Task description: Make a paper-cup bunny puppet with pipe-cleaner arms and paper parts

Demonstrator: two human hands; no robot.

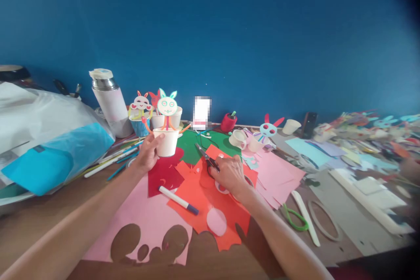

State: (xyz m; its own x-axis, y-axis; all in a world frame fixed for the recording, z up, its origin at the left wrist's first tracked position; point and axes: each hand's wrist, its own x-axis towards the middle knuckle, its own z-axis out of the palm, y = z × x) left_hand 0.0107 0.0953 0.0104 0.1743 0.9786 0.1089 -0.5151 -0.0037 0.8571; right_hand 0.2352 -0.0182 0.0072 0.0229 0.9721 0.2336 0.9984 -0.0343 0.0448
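As the left hand (149,154) grasps a white paper cup (167,144) by its left side, rabbit face (167,105) above the rim, the right hand (230,173) touches the handles of scissors (205,155) pointing toward the far edge of the tabletop (210,267); whether it grips them, I cannot tell.

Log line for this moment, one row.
left hand: holds white cup with rabbit figure | right hand: at scissors, grip unclear | nearby: marker, orange paper

No legible lettering, numbers or brand marks anywhere in frame; white patch (201,111) at centre is pixelated, unreadable.
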